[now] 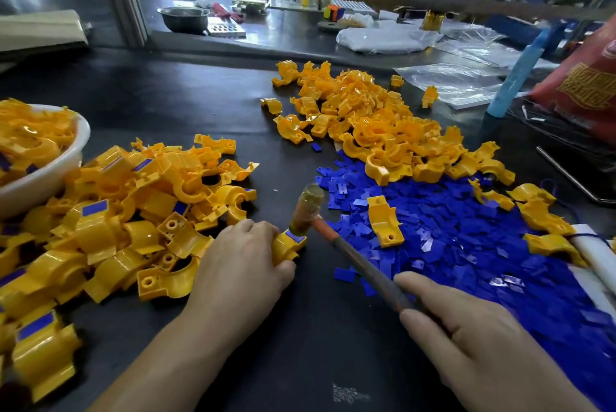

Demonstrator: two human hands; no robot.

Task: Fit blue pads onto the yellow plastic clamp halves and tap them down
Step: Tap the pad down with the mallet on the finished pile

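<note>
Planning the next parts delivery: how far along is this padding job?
Done: the left heap and white bowl hold padded halves. In hand: left hand steadies a clamp half under the right hand's mallet. Left: a large bare yellow pile and blue pads.

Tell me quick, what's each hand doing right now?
Left hand: closed on a yellow clamp half with its blue pad on top.
Right hand: closed on the hammer handle.

Tabletop: matt black, smooth. On it, yellow clamp halves: glossy moulded plastic. Blue pads: thin, slightly shiny. Mallet: translucent amber head, worn orange handle. Bowl: white plastic.
</note>
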